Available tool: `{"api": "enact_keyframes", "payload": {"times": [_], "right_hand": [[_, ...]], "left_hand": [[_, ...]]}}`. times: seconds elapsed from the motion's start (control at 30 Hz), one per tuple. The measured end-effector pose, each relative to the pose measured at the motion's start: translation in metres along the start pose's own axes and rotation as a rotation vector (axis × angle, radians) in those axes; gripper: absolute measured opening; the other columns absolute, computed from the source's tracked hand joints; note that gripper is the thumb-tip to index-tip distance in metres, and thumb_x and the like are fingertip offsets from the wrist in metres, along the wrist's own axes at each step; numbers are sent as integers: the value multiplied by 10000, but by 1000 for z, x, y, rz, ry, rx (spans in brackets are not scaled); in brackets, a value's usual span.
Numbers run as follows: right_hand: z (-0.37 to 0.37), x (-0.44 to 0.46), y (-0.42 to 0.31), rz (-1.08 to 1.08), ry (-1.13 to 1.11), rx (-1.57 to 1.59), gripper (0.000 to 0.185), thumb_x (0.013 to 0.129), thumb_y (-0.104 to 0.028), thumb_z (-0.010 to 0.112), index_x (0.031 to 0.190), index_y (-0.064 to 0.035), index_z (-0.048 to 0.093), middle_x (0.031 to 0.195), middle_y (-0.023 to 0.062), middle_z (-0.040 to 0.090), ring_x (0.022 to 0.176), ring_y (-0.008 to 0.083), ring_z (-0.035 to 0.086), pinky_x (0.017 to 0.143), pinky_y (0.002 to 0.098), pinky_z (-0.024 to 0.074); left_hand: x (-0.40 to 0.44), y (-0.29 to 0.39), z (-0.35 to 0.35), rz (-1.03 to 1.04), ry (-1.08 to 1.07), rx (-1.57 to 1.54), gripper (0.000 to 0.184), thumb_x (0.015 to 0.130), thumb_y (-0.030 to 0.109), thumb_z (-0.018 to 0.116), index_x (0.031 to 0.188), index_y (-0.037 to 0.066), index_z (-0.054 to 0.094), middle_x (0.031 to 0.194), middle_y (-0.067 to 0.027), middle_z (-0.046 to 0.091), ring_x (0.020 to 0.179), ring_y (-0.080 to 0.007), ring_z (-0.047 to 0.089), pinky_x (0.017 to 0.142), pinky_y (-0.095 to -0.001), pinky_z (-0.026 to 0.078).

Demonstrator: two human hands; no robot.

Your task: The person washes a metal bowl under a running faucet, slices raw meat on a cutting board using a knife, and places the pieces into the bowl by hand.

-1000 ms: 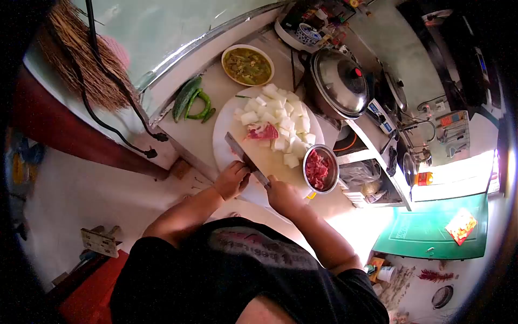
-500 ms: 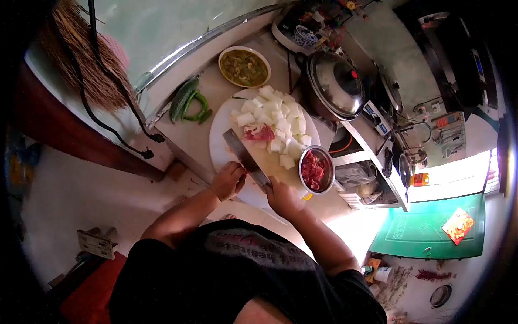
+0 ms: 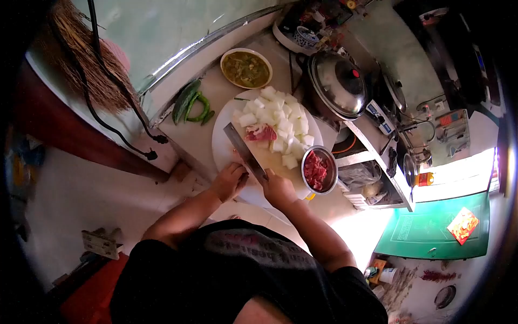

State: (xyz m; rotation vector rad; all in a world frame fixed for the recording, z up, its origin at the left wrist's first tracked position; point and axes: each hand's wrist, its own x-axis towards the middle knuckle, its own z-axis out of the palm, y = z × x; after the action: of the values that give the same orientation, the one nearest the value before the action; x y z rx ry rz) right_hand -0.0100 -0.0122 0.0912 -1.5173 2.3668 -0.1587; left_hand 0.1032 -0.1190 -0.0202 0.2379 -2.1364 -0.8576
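My right hand [image 3: 279, 190] grips the handle of a cleaver [image 3: 245, 151], whose broad blade slants up and left across a round white cutting board [image 3: 222, 143]. Beside the blade, the curled fingers of my left hand [image 3: 229, 181] press on the board's near edge. What lies under those fingers is hidden. Beyond the blade is a chunk of red and white meat [image 3: 261, 133], against a heap of white vegetable cubes [image 3: 280, 116]. A metal bowl [image 3: 335, 171] holding cut red meat [image 3: 317, 170] stands at the board's right edge.
Green peppers [image 3: 200, 108] and a dark green cucumber-like vegetable [image 3: 184, 101] lie left of the board. Behind it stands a bowl of greenish food [image 3: 246, 68]. A large lidded pot [image 3: 337, 83] is at the back right. Black cables [image 3: 116, 129] hang at left.
The cleaver has shifted slightly, its handle end a little farther from me and leftward on the board. My left hand keeps its place beside the blade. The whole view has shifted slightly.
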Motion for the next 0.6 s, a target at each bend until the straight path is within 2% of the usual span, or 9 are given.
{"api": "enact_keyframes", "payload": {"times": [0.17,0.33,0.6], "right_hand": [[-17,-18,-8,-19,-97,-26,174,854,-199,427,938,-48,447,675,201,591,619,384,590,568,472,473],[-4,-4,-5,23,-172,2,168,850,-180,422,935,-39,451,697,216,592,638,397,588,581,490,462],[10,18,-2,-30,-42,105,198,847,-194,420,954,-32,454,715,217,582,652,408,573,596,485,468]], "left_hand": [[-8,-7,8,2,46,2,206,688,6,603,869,22,506,868,-148,511,849,-328,500,750,-392,433],[-10,-11,7,18,-12,47,204,690,15,609,863,22,501,877,-153,510,857,-331,501,752,-391,436],[-3,-5,-4,24,-73,31,210,679,13,616,856,24,504,877,-149,514,845,-330,506,737,-374,444]]}}
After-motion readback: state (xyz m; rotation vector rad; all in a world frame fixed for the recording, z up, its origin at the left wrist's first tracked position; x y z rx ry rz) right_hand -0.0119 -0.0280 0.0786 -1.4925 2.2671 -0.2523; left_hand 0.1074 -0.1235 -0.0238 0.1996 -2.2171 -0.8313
